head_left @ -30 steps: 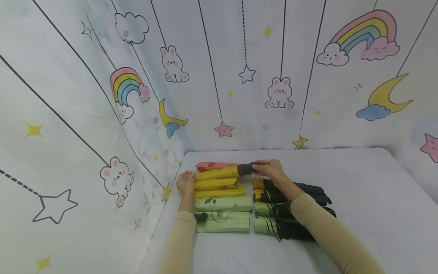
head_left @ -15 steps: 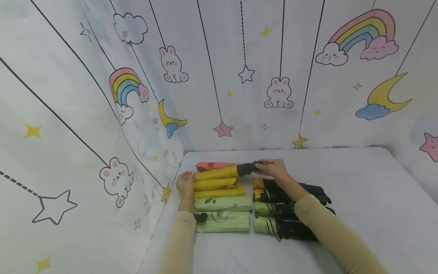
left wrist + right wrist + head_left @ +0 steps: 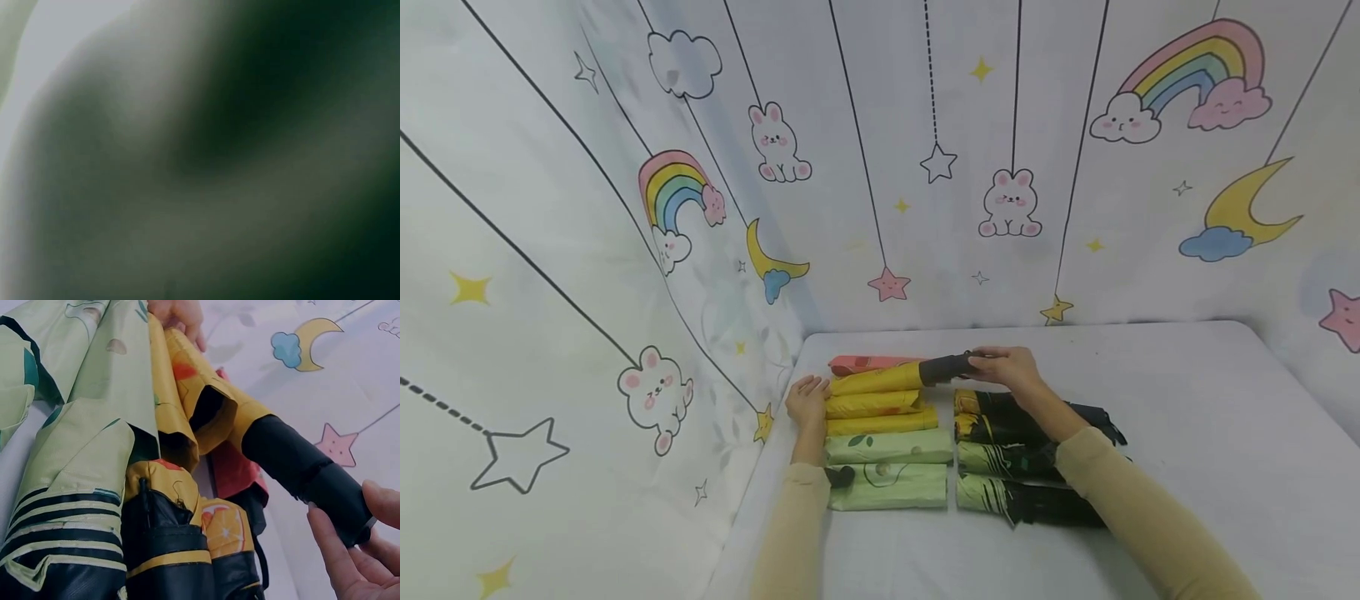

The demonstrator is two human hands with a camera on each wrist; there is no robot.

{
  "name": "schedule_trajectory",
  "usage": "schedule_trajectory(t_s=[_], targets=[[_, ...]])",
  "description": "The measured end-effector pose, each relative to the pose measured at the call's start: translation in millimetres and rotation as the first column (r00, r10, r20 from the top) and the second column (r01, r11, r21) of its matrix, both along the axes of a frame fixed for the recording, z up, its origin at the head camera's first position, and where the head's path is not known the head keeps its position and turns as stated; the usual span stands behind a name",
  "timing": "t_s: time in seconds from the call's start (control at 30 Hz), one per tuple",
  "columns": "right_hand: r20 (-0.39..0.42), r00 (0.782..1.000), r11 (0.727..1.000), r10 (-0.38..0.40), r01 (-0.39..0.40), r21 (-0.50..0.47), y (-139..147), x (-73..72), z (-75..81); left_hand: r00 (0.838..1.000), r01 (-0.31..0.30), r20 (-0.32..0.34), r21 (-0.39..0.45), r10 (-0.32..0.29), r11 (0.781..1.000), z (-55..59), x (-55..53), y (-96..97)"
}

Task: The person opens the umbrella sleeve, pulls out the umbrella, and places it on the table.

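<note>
A folded umbrella (image 3: 945, 368) with a dark end sticks out of a yellow umbrella sleeve (image 3: 880, 379). My right hand (image 3: 1011, 371) pinches that dark end between thumb and fingers, raised off the table. At the sleeve's other end, my left hand (image 3: 807, 400) holds the yellow fabric; its fingertips are partly hidden. Nearer me lie two more yellow sleeves (image 3: 209, 419), one gaping with a dark inside, and two pale green sleeves (image 3: 887, 486). Right of these sit folded umbrellas, yellow-and-black (image 3: 169, 537) and green-and-black (image 3: 1000, 497). The left wrist view is only a dark blur.
Behind the yellow sleeve lies a red sleeve (image 3: 867, 363), with a red-and-black part (image 3: 234, 472) below it in the right wrist view. A white cloth covers the table (image 3: 1195, 433). Printed curtains (image 3: 865, 208) stand at the back and left.
My right hand has moved a little to the right, and more of the umbrella's dark end shows outside the yellow sleeve. The left hand stays in place.
</note>
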State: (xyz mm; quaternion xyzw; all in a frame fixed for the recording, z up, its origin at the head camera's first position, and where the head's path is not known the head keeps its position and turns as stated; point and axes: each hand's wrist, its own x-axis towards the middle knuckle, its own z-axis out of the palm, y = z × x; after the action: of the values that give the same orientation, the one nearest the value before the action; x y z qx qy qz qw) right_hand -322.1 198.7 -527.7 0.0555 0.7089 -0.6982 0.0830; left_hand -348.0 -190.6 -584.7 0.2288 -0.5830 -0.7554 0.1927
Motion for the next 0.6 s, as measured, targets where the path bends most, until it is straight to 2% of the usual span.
schedule_trajectory(t_s=[0.23,0.6], targets=[[-0.01,1.0,0.999,0.009,-0.009,-0.046,6.3,4.2,1.6,1.0,-0.011,0.004,0.008,0.011,1.0,-0.4,-1.2,0.7],[-0.035,0.999,0.996,0.011,-0.014,-0.087,18.1,9.1,2.5,1.0,0.009,0.014,-0.021,-0.009,1.0,-2.6,-0.5,0.9]])
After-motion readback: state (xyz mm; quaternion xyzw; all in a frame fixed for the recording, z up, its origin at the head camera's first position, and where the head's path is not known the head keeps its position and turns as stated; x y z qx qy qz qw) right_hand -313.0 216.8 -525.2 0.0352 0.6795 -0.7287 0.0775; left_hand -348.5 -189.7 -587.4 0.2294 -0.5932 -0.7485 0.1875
